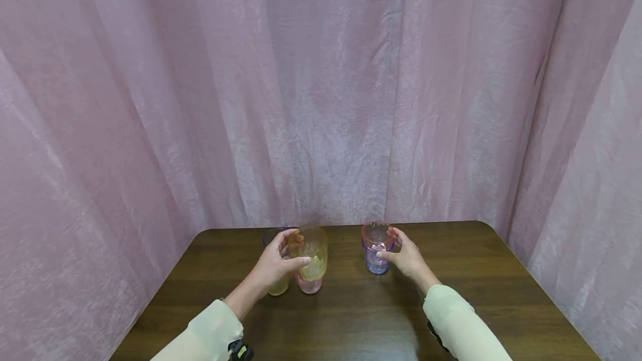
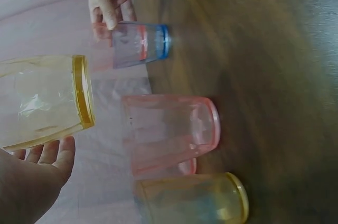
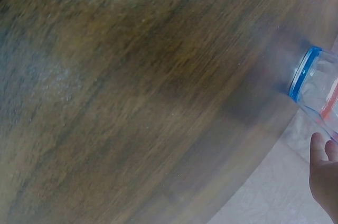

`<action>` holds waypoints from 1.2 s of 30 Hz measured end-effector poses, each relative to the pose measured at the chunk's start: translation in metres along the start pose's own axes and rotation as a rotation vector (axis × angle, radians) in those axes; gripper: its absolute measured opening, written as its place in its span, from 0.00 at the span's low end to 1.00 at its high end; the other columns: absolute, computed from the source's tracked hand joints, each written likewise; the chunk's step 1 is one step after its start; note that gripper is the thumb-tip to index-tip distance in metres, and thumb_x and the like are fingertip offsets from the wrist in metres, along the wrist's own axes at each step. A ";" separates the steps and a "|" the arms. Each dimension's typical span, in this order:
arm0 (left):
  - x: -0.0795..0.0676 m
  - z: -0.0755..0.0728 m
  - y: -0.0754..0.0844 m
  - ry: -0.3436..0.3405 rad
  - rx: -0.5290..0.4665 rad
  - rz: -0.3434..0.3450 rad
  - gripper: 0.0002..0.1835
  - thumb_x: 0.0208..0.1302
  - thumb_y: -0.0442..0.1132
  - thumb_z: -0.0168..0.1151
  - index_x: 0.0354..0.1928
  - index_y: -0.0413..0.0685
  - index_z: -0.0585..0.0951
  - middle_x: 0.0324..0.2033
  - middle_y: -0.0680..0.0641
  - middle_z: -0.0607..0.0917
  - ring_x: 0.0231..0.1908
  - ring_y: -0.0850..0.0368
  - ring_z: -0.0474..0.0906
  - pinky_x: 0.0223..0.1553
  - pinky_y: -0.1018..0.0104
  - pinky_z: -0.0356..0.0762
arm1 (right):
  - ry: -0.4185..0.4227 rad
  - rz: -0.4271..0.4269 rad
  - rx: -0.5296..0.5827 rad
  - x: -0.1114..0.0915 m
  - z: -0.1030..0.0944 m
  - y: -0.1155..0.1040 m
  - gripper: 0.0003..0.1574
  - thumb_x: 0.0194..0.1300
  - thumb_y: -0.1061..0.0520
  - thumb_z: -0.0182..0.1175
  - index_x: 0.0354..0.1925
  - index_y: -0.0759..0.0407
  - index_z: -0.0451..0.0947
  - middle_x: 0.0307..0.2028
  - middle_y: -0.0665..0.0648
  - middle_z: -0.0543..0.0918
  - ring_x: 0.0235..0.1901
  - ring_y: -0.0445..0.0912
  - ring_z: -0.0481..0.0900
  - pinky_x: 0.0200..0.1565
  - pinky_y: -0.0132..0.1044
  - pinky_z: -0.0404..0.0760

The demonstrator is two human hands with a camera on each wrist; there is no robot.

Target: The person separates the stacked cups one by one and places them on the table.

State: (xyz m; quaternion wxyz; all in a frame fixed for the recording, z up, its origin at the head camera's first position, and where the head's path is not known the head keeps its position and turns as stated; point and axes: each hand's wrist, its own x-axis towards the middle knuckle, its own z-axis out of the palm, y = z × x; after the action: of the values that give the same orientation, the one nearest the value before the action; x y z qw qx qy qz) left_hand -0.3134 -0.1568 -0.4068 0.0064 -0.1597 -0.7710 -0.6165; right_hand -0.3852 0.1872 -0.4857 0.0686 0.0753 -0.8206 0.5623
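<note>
My left hand (image 1: 275,263) grips a clear yellow cup (image 1: 315,249) between thumb and fingers. It is raised over a pink cup (image 2: 169,134) standing on the table. Beside that stands another yellow cup (image 2: 237,203), with a dark-rimmed cup (image 1: 271,234) showing above it, partly hidden by the left hand. Over on the right, my right hand (image 1: 408,258) holds a pink cup (image 1: 376,229) around its side, the thumb near the rim of a blue cup (image 1: 376,266). The pink cup sits nested inside the blue one, its red base ring visible through the wall.
The brown wooden table (image 1: 351,327) has rounded far corners. Pink curtains (image 1: 321,99) hang behind its far edge and along both sides. Part of another pink cup (image 2: 188,166) shows behind the standing pink cup in the left wrist view.
</note>
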 end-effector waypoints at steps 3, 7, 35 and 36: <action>-0.007 -0.002 -0.004 -0.008 0.008 -0.003 0.42 0.56 0.37 0.75 0.70 0.42 0.64 0.62 0.42 0.75 0.69 0.44 0.63 0.68 0.40 0.57 | 0.000 0.008 0.000 0.000 0.000 0.000 0.51 0.56 0.64 0.73 0.71 0.71 0.57 0.68 0.72 0.66 0.67 0.68 0.63 0.67 0.58 0.62; -0.017 -0.004 -0.008 -0.018 -0.009 -0.026 0.43 0.55 0.37 0.76 0.70 0.43 0.63 0.63 0.42 0.74 0.70 0.41 0.60 0.69 0.41 0.56 | 0.001 0.004 -0.007 0.000 0.000 0.000 0.51 0.56 0.64 0.73 0.71 0.71 0.57 0.68 0.73 0.66 0.66 0.68 0.63 0.67 0.58 0.62; -0.054 0.008 -0.056 -0.052 -0.010 -0.129 0.46 0.54 0.36 0.75 0.70 0.36 0.58 0.65 0.34 0.70 0.66 0.32 0.62 0.64 0.37 0.62 | 0.006 0.010 -0.028 -0.003 0.000 -0.002 0.51 0.56 0.62 0.73 0.71 0.70 0.58 0.67 0.72 0.67 0.66 0.68 0.64 0.67 0.59 0.61; -0.055 0.009 -0.058 -0.049 -0.010 -0.126 0.45 0.54 0.35 0.75 0.69 0.36 0.59 0.64 0.34 0.70 0.66 0.32 0.63 0.63 0.37 0.64 | 0.007 0.011 -0.024 -0.003 0.000 -0.002 0.51 0.56 0.62 0.73 0.71 0.70 0.58 0.67 0.72 0.67 0.66 0.68 0.64 0.67 0.58 0.61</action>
State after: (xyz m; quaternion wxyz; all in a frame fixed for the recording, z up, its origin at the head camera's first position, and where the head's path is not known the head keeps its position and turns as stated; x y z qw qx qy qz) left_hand -0.2743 -0.1725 -0.4749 -0.0525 -0.1259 -0.7762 -0.6155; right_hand -0.3816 0.1863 -0.4841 0.0693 0.0677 -0.8275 0.5531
